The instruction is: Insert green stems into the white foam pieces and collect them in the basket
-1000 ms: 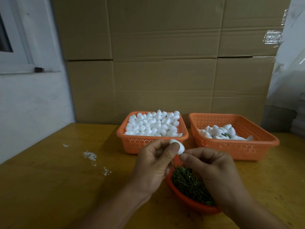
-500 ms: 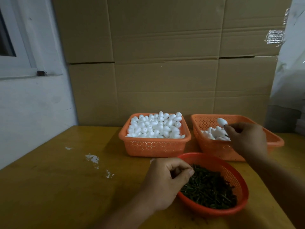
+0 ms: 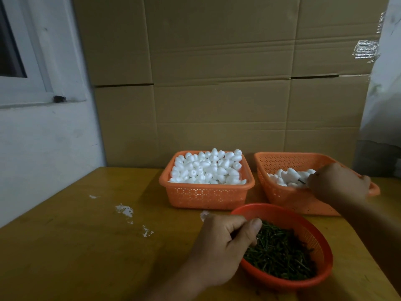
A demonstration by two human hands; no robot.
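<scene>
Head cam: L hand (image 3: 219, 246) curled at stem bowl (image 3: 321, 276) rim, contents unclear; R hand (image 3: 338, 183) apparently pinches stemmed foam piece (image 3: 291, 173) over right basket (image 3: 282, 159).

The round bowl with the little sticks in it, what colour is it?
The round bowl is red-orange with small holes, holding dark green stems. The head view shows it best.

I am wearing nothing on my left hand (image 3: 225, 242) or my right hand (image 3: 338, 183): no gloves, no rings, no watch; both forearms are showing bare, with no sleeve reaching into view, and my right one is looking slightly blurred
</scene>
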